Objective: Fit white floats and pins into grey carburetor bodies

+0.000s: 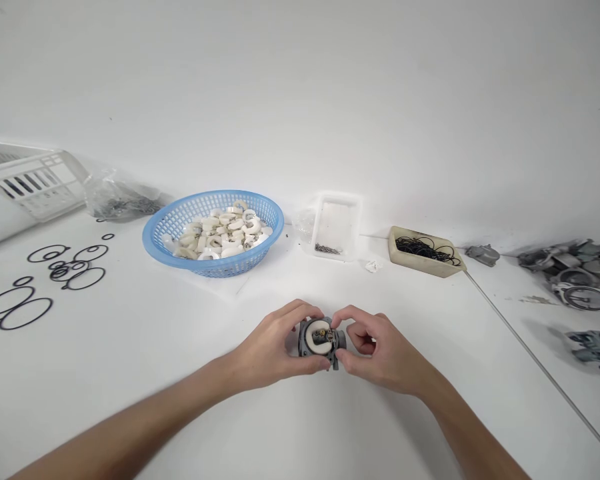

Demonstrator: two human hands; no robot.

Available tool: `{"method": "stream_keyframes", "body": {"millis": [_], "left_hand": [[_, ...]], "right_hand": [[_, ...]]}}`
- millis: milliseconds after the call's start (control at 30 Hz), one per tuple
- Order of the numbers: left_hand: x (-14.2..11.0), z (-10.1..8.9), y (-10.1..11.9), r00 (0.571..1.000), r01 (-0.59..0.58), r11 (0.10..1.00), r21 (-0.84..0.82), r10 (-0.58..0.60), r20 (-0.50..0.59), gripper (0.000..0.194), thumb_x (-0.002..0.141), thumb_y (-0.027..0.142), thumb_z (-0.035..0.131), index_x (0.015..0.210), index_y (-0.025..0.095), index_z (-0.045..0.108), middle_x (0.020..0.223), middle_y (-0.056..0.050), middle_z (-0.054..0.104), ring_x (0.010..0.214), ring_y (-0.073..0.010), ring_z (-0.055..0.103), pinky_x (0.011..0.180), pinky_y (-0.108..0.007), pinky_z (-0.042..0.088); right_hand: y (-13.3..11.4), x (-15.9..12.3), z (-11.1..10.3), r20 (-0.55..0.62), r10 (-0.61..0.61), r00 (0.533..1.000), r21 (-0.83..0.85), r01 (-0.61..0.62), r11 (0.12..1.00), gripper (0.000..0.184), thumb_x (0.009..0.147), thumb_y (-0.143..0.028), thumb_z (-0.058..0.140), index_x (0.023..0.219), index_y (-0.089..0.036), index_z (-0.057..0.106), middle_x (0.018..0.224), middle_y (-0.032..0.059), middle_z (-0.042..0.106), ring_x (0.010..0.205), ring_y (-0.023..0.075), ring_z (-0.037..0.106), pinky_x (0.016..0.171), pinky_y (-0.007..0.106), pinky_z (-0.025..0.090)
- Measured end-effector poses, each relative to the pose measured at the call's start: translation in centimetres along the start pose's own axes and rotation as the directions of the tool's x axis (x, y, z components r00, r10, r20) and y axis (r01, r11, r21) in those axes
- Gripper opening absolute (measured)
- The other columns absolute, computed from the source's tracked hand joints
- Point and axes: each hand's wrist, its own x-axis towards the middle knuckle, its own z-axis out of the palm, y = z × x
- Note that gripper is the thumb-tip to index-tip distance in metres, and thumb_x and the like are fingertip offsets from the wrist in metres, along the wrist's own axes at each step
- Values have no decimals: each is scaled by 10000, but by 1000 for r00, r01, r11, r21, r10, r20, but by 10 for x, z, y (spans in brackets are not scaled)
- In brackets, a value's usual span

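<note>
Left hand: our left hand point(273, 347) is curled around the left side of a small grey metal part point(321, 340), fingers over its far edge and thumb beneath its near edge, closed firmly on it.
Right hand: our right hand point(380, 350) pinches the right side of the same part, with the thumb and forefinger tips closed on its edge and the other fingers folded in behind.
Metal part: we hold it between both hands, low over the white table point(145, 373); its round open face is turned up towards us and shows a white ring with small brass-coloured bits inside.
Beyond the grip, to the left: a blue basket point(180, 223) holding white rings point(223, 233), well apart from our hands.
Straight beyond the grip: a white tray point(336, 223) with a few small dark pins in it, and a scrap of white just to its right.
Beyond the grip, to the right: a beige tray point(423, 261) filled with thin black O-rings.
Far left of the grip: loose black rubber rings point(45, 280) of several sizes lying flat on the table, with a clear bag and a white crate behind them.
Far right of the grip: grey metal castings point(580, 277), piled past a seam in the table.
</note>
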Motion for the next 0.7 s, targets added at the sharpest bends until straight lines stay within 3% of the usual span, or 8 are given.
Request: {"method": "stream_keyframes", "body": {"millis": [367,700], "left_hand": [[0,-1,3,1000,-12,1000,-10,12,3,433,824,318,869,1211,283,677,1174,-24,679,1016,-223,660,872,-345,522],[0,0,3,1000,2,1000,-18,-2,8,424,826,322,867,1200,277,674,1163,-23,674,994,-217,649,831,-331,526]], "right_hand": [[2,2,4,-76,37,996,29,-35,999,184,885,-197,660,1039,-282,605,586,-117,238,540,119,241,514,259,209],[1,0,3,-45,-10,999,-39,8,999,213,860,-157,635,1034,-272,591,611,-110,224,558,121,236,540,265,228]]}}
